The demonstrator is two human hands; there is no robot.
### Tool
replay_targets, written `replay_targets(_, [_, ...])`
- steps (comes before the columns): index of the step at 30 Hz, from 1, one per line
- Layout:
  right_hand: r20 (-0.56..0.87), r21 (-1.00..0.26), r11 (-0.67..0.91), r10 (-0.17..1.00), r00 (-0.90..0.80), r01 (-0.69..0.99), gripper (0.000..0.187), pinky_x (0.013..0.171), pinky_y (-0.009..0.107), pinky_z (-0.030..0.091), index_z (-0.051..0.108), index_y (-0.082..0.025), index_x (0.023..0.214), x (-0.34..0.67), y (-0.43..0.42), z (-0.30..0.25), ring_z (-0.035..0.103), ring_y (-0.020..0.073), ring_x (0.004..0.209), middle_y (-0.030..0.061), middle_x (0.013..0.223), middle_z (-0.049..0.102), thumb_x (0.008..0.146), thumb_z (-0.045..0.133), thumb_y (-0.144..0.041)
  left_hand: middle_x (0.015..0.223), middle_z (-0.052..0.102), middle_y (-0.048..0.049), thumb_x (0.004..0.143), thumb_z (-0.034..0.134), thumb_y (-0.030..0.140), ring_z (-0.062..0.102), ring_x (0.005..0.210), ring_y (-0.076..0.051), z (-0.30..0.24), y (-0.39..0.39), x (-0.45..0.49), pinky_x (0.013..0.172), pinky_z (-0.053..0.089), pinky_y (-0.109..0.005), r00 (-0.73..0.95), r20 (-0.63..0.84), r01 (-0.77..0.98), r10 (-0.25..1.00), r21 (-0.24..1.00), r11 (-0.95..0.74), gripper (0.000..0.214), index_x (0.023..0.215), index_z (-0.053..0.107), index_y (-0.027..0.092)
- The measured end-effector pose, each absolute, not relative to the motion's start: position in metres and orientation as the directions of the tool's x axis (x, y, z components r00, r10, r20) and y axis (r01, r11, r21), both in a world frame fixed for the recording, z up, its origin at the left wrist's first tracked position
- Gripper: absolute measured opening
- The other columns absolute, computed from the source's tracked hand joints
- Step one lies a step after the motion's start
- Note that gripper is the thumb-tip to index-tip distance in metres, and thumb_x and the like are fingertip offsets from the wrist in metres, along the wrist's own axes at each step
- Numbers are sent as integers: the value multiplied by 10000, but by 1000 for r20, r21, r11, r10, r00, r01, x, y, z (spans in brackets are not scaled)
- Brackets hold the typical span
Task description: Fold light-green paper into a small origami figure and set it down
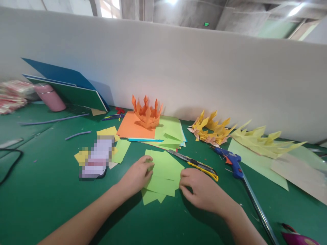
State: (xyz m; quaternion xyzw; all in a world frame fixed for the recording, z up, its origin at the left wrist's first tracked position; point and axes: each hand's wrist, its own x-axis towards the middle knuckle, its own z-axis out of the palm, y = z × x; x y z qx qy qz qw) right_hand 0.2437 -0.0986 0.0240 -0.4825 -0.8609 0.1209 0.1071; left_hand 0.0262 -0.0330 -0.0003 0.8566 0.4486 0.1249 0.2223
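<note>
Several light green paper sheets (163, 166) lie overlapped in front of me, with pointed corners sticking out at the near side. My left hand (138, 173) is closed at their left edge, fingers curled onto the paper. At the right edge my right hand (198, 189) has its thumb and fingertips brought together on the paper; exactly which sheets they pinch is hard to see. Just beyond the right hand lies a yellow and black utility knife (196, 163), its blade end touching or close to the sheets.
Behind stand an orange paper crown (146, 114) and a yellow paper crown (211, 127). A light green zigzag strip (265, 139) lies further right. A blue glue gun (231, 161) with a long glue stick sits right, a phone (98, 158) left, a pink bottle (51, 98) far left.
</note>
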Motion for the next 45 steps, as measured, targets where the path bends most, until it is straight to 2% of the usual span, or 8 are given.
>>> replay_targets(6, [200,-689,257,966,-163,678,174,640,289,401,591,-179,772,226,-69,10,528,163,697,47,765,600,827,438,-242,1145,499,-89,810,447,117,538,566,-83,-1,-33,25,691,523,-319,554,132,577,822,650,-494,219,982,570,173])
replay_targets(8, [139,-859,128,990,-15,496,249,672,303,435,581,-180,966,219,-55,2,559,171,761,78,967,622,773,529,-329,1141,465,-80,809,455,129,529,570,-77,0,-36,26,662,523,-305,562,220,476,798,702,-529,195,978,530,193])
replay_targets(11, [29,-989,20,997,64,144,390,668,284,442,593,-184,948,211,-39,-4,570,167,775,60,943,631,651,658,-428,1109,429,-64,794,468,120,494,531,-50,2,-41,29,624,519,-285,556,268,372,787,766,-524,184,956,479,207])
replay_targets(18, [-93,-984,-74,989,114,-164,330,540,236,361,615,-171,624,204,-36,-4,442,87,522,-45,557,559,503,789,-424,1101,451,-63,730,507,99,479,552,-52,0,-46,33,553,486,-241,575,208,291,791,852,-436,206,902,473,208])
replay_targets(24, [-67,-963,-30,989,133,-267,278,662,267,409,656,-189,630,200,-35,-12,519,119,631,-21,667,641,499,802,-386,868,635,-24,740,480,107,527,590,-93,2,-43,34,580,460,-224,663,130,370,737,799,-473,202,879,601,192])
replay_targets(34, [-56,-939,-17,993,103,-344,210,762,304,416,695,-206,600,201,-36,-22,562,141,696,-1,699,683,504,815,-350,924,707,-45,738,476,122,554,600,-104,1,-44,34,578,454,-214,676,70,420,733,781,-463,339,1004,678,180])
replay_targets(40, [-98,-895,-48,991,92,-444,231,673,258,393,687,-207,584,201,-37,-22,520,117,638,-15,656,651,471,828,-351,997,692,-48,733,457,112,526,599,-101,3,-42,34,575,438,-213,674,36,429,738,795,-430,410,1083,654,191])
replay_targets(45, [-126,-894,-88,990,56,-439,219,499,223,277,656,-195,553,203,-37,-21,379,80,501,-40,532,526,497,805,-344,1212,607,-49,735,458,116,491,596,-88,4,-44,34,579,430,-215,690,-8,419,724,820,-390,482,1178,598,244])
